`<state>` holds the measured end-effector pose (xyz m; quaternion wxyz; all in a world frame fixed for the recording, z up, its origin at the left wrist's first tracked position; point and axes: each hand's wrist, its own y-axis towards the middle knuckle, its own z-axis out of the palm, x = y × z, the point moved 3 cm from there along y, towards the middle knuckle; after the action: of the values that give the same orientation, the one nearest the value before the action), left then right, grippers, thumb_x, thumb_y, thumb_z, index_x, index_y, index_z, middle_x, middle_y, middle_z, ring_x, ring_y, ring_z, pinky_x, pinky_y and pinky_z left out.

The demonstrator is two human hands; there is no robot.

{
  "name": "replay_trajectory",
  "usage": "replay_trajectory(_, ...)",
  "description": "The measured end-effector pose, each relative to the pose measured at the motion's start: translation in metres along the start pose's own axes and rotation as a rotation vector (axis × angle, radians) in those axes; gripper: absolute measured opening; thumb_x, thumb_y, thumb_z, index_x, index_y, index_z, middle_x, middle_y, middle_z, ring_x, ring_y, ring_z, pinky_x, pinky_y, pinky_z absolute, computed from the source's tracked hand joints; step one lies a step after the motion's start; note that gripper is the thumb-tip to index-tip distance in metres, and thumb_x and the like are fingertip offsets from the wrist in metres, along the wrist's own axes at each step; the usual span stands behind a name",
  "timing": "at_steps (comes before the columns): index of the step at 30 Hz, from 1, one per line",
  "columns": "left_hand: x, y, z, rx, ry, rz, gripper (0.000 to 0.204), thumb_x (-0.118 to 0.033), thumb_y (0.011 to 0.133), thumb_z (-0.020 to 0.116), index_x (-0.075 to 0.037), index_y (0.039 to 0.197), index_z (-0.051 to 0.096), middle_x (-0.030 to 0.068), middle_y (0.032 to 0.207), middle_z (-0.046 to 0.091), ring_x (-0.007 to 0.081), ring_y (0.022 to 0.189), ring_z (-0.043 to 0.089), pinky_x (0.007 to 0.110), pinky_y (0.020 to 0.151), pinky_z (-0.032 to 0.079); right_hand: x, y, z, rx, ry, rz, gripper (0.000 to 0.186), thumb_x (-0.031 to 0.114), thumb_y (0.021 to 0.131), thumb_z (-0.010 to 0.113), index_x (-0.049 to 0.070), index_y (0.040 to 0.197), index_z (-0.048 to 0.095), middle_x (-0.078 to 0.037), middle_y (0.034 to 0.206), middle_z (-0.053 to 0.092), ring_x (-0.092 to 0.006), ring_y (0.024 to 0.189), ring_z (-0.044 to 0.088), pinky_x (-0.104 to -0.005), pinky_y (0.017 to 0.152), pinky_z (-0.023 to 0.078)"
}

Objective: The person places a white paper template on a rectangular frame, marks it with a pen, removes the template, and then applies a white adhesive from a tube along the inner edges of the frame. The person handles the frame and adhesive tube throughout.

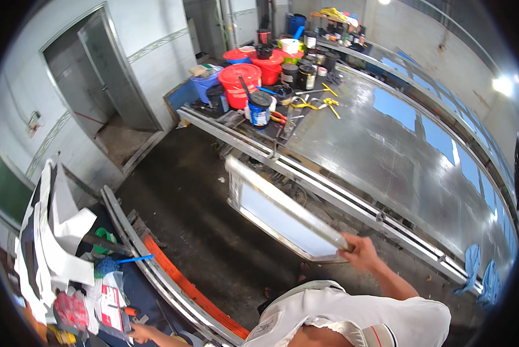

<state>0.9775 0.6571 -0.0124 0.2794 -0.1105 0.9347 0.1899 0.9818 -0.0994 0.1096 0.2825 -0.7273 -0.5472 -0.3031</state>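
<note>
My right hand [358, 253] is closed around the near right end of a screen-printing frame [282, 194]. The frame has a silvery rim and a pale, bluish-white mesh, and it hangs tilted over the dark floor beside the long table. At the lower left, my left hand [141, 333] reaches over a cluttered side bench with its fingers stretched out. Just beyond its fingertips lie a small grey metal piece [141, 320] and an orange-handled tool [130, 311]. A red-and-white printed packet [110, 306] is close by. Whether the fingers touch any of these is too small to tell.
A long glossy printing table [352, 150] with metal rails runs along the right. Red lidded buckets [239, 81], ink tubs [260, 109] and yellow tools crowd its far end. White sheets [63, 237] and an orange-edged rail [184, 289] border the left. Blue rags [490, 283] hang at right.
</note>
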Motion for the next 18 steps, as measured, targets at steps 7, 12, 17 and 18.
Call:
replay_trajectory(7,-0.100,-0.179,-0.076,0.602,-0.876,0.542,0.030,-0.014,0.100,0.056,0.008,0.119,0.063,0.0153,0.127,0.061,0.0241,0.103,0.062,0.033,0.091,0.051,0.027,-0.003,-0.092,-0.334,0.554,-0.001,0.032,0.006,0.086,0.071,0.003,0.118,0.064,-0.008,0.105,0.072,-0.0147,0.084,0.069,-0.0319,0.074,0.056)
replay_trajectory(12,-0.173,-0.414,-0.102,1.922,-0.922,0.813,0.029,-0.008,0.101,0.057,0.003,0.128,0.061,0.0120,0.125,0.065,0.0189,0.112,0.064,0.029,0.096,0.050,-0.008,-0.004,-0.129,-0.628,0.773,0.054,0.030,0.017,0.094,0.065,0.001,0.117,0.055,-0.018,0.111,0.070,-0.0222,0.085,0.073,-0.0355,0.071,0.061)
replay_trajectory(17,-0.228,-0.558,-0.168,2.478,-0.787,1.197,0.051,-0.025,0.107,0.049,-0.004,0.153,0.039,0.0130,0.134,0.061,0.0213,0.114,0.063,0.034,0.100,0.048,-0.072,0.016,-0.125,-0.750,0.994,0.160,0.031,0.020,0.096,0.066,0.002,0.119,0.056,-0.019,0.111,0.070,-0.0230,0.087,0.073,-0.0350,0.069,0.063)
replay_trajectory(18,-0.231,-0.581,-0.169,2.571,-0.728,1.143,0.055,-0.031,0.108,0.049,-0.004,0.154,0.037,0.0122,0.132,0.062,0.0216,0.111,0.065,0.035,0.099,0.048,-0.084,0.022,-0.124,-0.764,1.021,0.177,0.031,0.021,0.097,0.066,0.002,0.119,0.056,-0.019,0.111,0.070,-0.0232,0.087,0.073,-0.0348,0.068,0.063)
